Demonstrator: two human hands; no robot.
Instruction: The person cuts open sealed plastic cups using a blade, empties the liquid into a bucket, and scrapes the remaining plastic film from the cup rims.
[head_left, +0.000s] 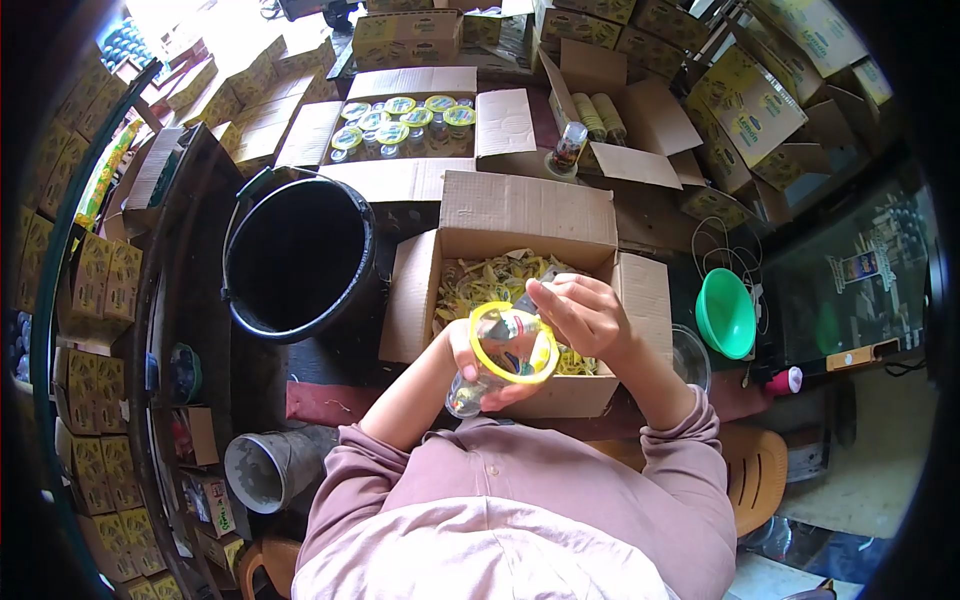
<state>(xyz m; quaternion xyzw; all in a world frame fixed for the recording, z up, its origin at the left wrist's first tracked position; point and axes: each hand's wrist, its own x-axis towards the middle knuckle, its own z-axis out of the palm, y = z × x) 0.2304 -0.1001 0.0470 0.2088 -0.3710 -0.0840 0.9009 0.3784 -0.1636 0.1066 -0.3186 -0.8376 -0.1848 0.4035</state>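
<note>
My left hand (463, 352) is wrapped round a clear plastic cup (515, 377) with a bright yellow rim, tilted so that its mouth faces up towards me. Small printed pieces show inside the cup. Above the rim, my right hand (588, 312) has its thumb and fingers pinched on a small greyish piece (530, 298), too small to identify. Both hands are over an open cardboard box (528, 208), in which many yellow-and-clear wrapped pieces (480, 275) lie.
A large black bucket (245, 300) stands left of the box. Behind are a carton of yellow-lidded cups (400, 105), another open carton (640, 165) with stacked cups, and a single upright cup (568, 148). To the right sits a green bowl (725, 313); a grey bucket (262, 470) is lower left.
</note>
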